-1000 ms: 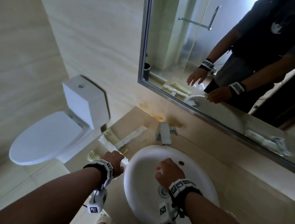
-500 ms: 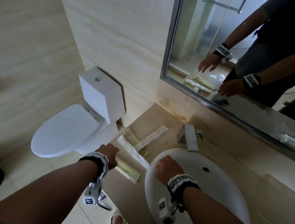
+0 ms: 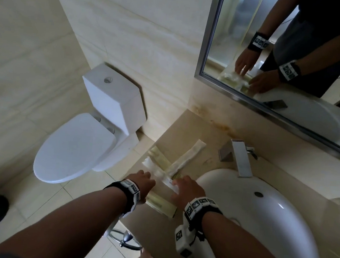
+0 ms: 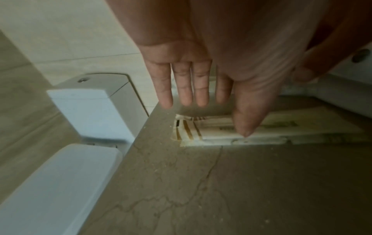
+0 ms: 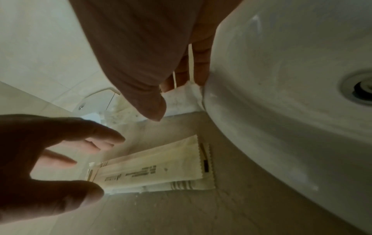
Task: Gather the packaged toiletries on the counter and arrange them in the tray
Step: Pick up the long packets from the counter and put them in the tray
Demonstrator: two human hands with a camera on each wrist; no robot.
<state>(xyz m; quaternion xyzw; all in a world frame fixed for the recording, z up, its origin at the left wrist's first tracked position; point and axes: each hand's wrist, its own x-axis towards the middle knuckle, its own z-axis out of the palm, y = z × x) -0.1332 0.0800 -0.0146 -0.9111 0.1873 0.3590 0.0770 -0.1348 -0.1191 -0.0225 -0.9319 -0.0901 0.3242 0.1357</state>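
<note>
Several long sealed packets lie criss-crossed on the beige counter (image 3: 187, 130) left of the sink. A long white packet (image 3: 187, 159) crosses yellow-green packets (image 3: 160, 158). A cream packet (image 3: 160, 203) lies nearest me, also seen as the cream packet (image 5: 157, 170) in the right wrist view. My left hand (image 3: 143, 177) hovers flat with straight fingers over the striped end of a packet (image 4: 211, 132). My right hand (image 3: 182, 184) rests straight fingers on the end of a white packet (image 5: 181, 98) against the sink rim. No tray is in view.
The white sink basin (image 3: 260, 219) sits right of the packets, with a square chrome tap (image 3: 240, 157) behind it. A toilet (image 3: 75, 147) stands past the counter's left edge. A mirror (image 3: 284, 56) hangs above, and a chrome ring (image 3: 122, 238) sits below the counter front.
My right hand has left the sink basin and moved left onto the packets, uncurling its fingers. My left hand has reached forward and opened flat. The head view has swung left and closer.
</note>
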